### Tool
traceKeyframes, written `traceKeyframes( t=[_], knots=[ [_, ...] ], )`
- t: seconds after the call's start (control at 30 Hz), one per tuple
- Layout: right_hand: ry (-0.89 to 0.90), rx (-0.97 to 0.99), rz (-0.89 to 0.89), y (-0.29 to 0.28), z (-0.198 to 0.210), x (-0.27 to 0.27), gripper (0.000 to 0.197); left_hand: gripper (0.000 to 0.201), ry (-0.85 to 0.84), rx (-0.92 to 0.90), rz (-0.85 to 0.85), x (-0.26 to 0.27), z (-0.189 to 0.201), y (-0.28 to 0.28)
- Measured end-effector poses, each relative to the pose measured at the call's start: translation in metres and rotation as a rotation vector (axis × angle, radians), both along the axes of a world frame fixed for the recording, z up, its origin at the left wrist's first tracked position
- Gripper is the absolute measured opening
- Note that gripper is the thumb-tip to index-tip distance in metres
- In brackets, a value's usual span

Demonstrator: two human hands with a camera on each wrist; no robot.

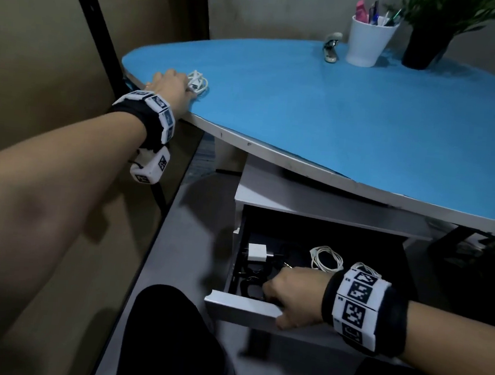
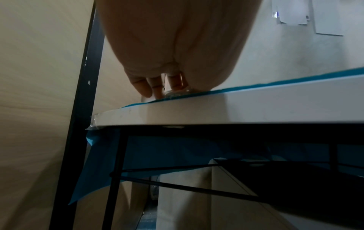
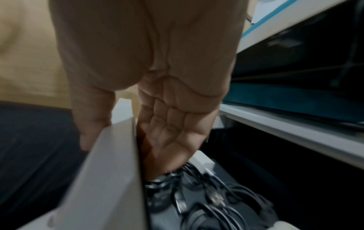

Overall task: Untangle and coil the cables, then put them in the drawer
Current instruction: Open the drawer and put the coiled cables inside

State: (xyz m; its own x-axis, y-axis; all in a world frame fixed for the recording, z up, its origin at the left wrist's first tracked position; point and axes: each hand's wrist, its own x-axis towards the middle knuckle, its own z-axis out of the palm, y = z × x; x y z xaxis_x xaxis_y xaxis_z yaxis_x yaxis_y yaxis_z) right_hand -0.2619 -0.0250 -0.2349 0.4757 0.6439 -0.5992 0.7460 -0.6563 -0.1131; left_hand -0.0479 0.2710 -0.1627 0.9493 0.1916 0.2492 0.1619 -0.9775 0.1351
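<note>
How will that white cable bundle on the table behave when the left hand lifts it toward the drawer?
The white cable bundle is thin cord in loose loops with no tie that I can see, so it will probably sag and may uncoil if pinched at one point. It looks light. The left hand should likely cup the whole coil; loops could snag on the open drawer edge.

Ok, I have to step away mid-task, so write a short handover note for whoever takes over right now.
Left hand: on the blue table near its left edge, fingers on the coiled white cable.
Right hand: grips the front panel of the open drawer, thumb outside, fingers inside.
In the drawer: a white coiled cable, a white charger and black cables.
Done: drawer open, some cables stowed.
Left: move the table's white cable into the drawer, then probably close it.
</note>
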Motion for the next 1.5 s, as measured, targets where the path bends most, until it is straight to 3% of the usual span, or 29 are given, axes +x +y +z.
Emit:
traceKeyframes(
  t=[0.17, 0.3, 0.4, 0.5, 0.63, 0.83, 1.07, 1.2, 1.37, 1.5],
  knots=[
    [-0.071, -0.086, -0.009, -0.020, 0.002, 0.010, 0.024, 0.028, -0.177, -0.145, -0.169, -0.032, 0.002, -0.004],
    [-0.079, -0.108, -0.048, -0.035, 0.005, 0.012, 0.018, 0.040, -0.264, -0.136, -0.550, -0.081, 0.009, -0.019],
    [-0.058, -0.097, -0.055, -0.039, 0.007, 0.008, 0.018, 0.044, -0.112, -0.096, -0.827, -0.122, 0.004, -0.039],
    [-0.030, -0.062, -0.052, -0.042, 0.002, 0.002, 0.023, 0.048, 0.108, -0.066, -0.927, -0.147, -0.014, -0.061],
    [0.008, -0.032, -0.058, -0.047, -0.007, -0.012, 0.031, 0.036, 0.316, 0.054, -0.869, -0.149, -0.047, -0.092],
    [0.067, -0.016, -0.027, -0.054, -0.015, -0.029, 0.037, 0.022, 0.457, 0.186, -0.678, -0.137, -0.084, -0.156],
    [0.094, 0.007, 0.017, -0.057, -0.018, -0.030, 0.037, 0.023, 0.575, 0.295, -0.426, -0.130, -0.124, -0.205],
    [0.091, 0.001, 0.043, -0.058, -0.020, -0.027, 0.038, 0.027, 0.729, 0.273, -0.395, -0.125, -0.138, -0.212],
    [0.048, 0.024, 0.037, -0.060, -0.023, -0.023, 0.035, 0.027, 0.896, 0.235, -0.488, -0.122, -0.150, -0.208],
    [-0.008, 0.038, -0.008, -0.061, -0.021, -0.018, 0.031, 0.030, 0.877, 0.091, -0.499, -0.121, -0.129, -0.199]
  ],
)
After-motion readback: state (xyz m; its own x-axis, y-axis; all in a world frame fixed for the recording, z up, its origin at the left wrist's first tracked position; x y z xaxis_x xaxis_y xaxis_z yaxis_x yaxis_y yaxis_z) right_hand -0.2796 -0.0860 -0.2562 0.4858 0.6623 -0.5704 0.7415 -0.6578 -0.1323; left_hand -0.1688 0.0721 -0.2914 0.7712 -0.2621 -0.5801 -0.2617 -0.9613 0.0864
